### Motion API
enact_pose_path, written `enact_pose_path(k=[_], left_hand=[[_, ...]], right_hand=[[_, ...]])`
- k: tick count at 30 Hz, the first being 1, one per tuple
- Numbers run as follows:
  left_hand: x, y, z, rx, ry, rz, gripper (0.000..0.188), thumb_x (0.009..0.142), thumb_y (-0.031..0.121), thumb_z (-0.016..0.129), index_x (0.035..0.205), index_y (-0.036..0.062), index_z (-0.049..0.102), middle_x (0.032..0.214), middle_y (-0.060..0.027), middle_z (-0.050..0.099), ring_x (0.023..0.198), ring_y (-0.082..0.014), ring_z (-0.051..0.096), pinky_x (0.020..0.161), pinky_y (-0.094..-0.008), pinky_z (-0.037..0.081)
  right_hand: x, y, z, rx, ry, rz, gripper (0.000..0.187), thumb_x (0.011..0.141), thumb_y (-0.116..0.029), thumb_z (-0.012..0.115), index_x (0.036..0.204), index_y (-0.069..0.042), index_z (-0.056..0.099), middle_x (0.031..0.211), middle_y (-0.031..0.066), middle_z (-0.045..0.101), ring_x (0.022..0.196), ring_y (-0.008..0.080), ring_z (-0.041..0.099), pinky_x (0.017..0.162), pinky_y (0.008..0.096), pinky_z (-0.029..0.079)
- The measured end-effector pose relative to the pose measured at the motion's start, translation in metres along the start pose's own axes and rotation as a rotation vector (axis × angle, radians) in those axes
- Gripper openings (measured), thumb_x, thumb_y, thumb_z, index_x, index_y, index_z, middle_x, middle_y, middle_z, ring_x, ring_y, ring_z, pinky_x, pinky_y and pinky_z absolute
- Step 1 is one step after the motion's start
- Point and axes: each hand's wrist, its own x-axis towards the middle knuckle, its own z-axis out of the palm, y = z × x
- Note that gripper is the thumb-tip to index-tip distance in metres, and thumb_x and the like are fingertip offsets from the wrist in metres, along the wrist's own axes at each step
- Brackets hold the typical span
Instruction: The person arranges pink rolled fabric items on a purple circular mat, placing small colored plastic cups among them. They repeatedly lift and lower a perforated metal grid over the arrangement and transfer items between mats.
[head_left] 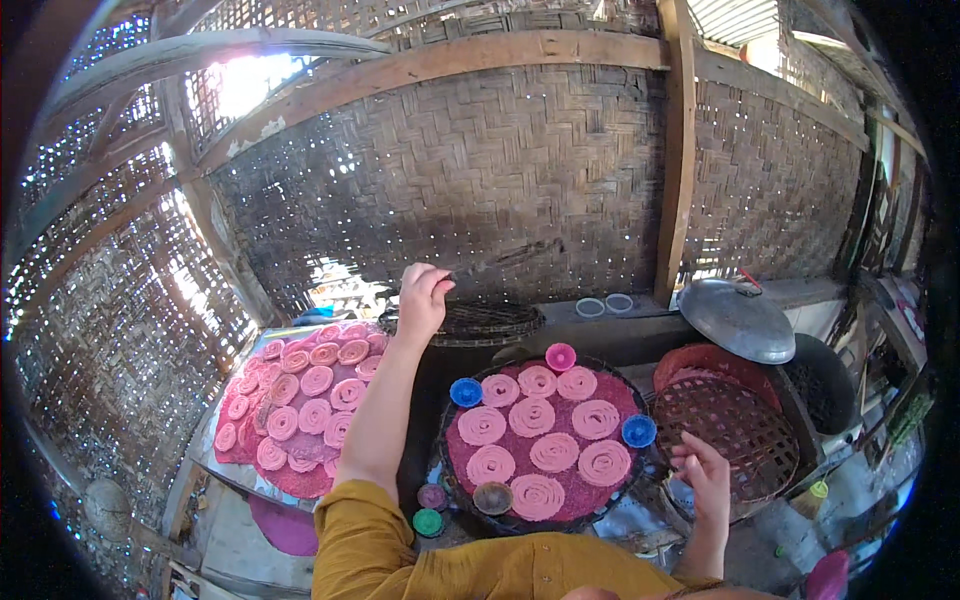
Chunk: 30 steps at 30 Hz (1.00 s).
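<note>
My left hand (422, 300) is raised before the woven wall, its fingers closed round one end of a dark, thin, long-handled tool (510, 256). The tool slants up to the right; its exact kind is unclear. Below me lies a round, dark-rimmed tray (447, 440) of reddish-pink grainy stuff, bearing several pink coiled discs (554, 452). Small fluted cups sit around its edge: a blue cup (466, 392), a pink cup (561, 357), another blue cup (639, 431) and a brownish cup (492, 498). My right hand (703, 472) hovers right of the tray, empty, fingers loosely bent and apart.
More pink coils (316, 380) cover a pink layer on the left table. An open-weave round basket (725, 430) stands right, below a metal lid (737, 320) and beside a dark pot (822, 390). Two pale rings (604, 305) lie on the back ledge. A green cup (428, 522) stands near my left sleeve.
</note>
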Motion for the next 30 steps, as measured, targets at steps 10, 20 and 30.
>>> enact_pose_path(k=[10, 20, 30], left_hand=[[-0.093, 0.143, -0.115, -0.163, -0.323, 0.38, 0.026, 0.061, 0.006, 0.059, 0.087, 0.0089, 0.062, 0.07, -0.0044, 0.047, 0.056, -0.0213, 0.047, 0.06, -0.0345, 0.037], [-0.191, 0.165, -0.114, -0.431, -0.595, 0.174, 0.042, 0.062, 0.001, 0.058, 0.104, 0.0052, 0.057, 0.086, -0.0045, 0.05, 0.084, -0.0218, 0.049, 0.078, -0.0335, 0.038], [-0.209, 0.161, -0.094, -0.467, -0.629, 0.114, 0.042, 0.062, -0.002, 0.059, 0.103, 0.0059, 0.058, 0.086, -0.005, 0.049, 0.086, -0.0229, 0.049, 0.078, -0.0344, 0.038]], right_hand=[[0.056, -0.016, 0.037, 0.761, -0.176, -0.036, 0.08, 0.081, -0.062, 0.033, 0.135, -0.004, 0.019, 0.124, 0.0178, 0.037, 0.104, 0.0279, 0.047, 0.076, 0.0355, 0.046], [0.053, 0.059, 0.026, 0.167, 0.104, 0.014, 0.045, 0.077, -0.002, 0.057, 0.12, 0.004, 0.046, 0.096, 0.0036, 0.053, 0.087, 0.0108, 0.048, 0.081, 0.0232, 0.038], [0.058, 0.076, 0.02, 0.046, 0.118, 0.06, 0.046, 0.075, -0.003, 0.058, 0.12, 0.0, 0.047, 0.095, 0.0034, 0.053, 0.084, 0.0108, 0.048, 0.077, 0.0236, 0.038]])
